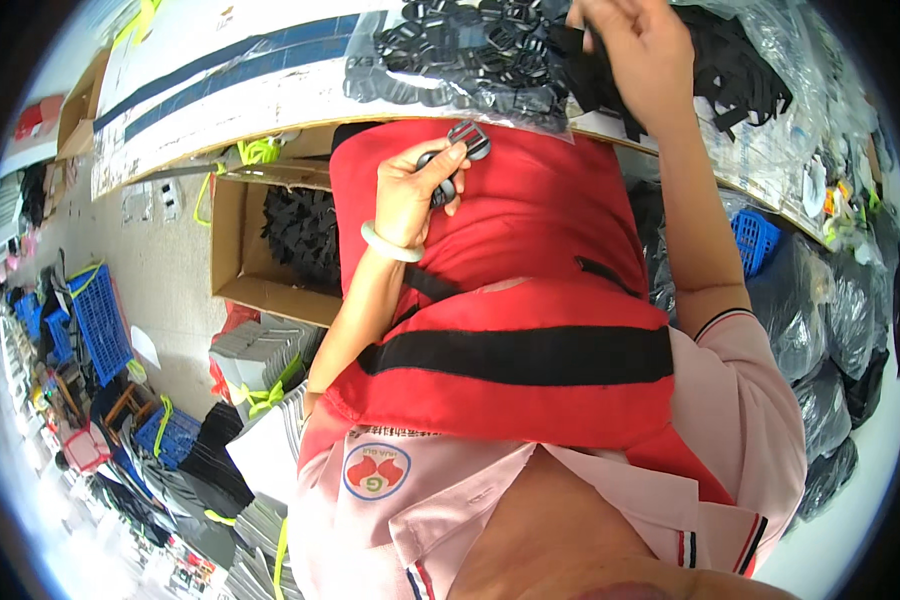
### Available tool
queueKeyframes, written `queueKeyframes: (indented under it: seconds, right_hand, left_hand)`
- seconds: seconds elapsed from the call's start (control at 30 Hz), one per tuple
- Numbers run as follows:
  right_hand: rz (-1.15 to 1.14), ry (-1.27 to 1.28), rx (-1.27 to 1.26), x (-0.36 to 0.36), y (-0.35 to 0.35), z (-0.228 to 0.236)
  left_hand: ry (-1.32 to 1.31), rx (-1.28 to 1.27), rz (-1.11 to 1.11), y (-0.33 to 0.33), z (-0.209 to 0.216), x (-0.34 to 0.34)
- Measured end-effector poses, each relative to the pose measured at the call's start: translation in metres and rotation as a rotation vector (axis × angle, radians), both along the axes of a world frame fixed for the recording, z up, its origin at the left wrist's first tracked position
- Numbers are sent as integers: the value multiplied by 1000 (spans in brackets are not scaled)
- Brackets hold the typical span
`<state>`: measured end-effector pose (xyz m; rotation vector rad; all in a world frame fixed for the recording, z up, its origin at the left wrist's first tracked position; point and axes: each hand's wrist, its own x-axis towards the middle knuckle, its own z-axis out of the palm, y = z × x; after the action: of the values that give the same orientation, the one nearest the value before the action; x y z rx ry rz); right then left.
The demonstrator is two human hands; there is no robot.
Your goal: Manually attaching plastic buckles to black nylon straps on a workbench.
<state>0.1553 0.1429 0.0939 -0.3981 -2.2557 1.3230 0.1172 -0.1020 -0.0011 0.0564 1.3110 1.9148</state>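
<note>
With my left hand (410,195) pinched shut on the black buckle (460,150) over the red life vest (510,300) and my right hand (640,60) closed on black webbing (590,85) at the bench (270,90), I'd keep the buckle steady and slots facing up.

Red life vest (510,300) fills lap; buckle bag (470,50) crowds table (270,90); cardboard box (240,250) blocks left.

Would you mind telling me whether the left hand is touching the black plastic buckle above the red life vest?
Touching. The head view shows the left hand pinching the black plastic buckle between its fingertips, just above the red life vest.
</note>
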Motion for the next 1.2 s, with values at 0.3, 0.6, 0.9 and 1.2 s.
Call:
queueKeyframes:
  seconds: [0.3,0.6,0.9,1.2]
  right_hand:
    - [373,-471,-630,48,-81,-52]
    - [279,-420,-920,42,-93,-61]
    - [330,-322,-1077,43,-98,-68]
    - [345,-253,-939,38,-105,-77]
  left_hand:
    - [206,-52,131,-7,7,-3]
    - [561,-162,203,-9,0,3]
    - [980,-333,210,-16,1,-3]
    - [1217,-325,238,-18,-9,3]
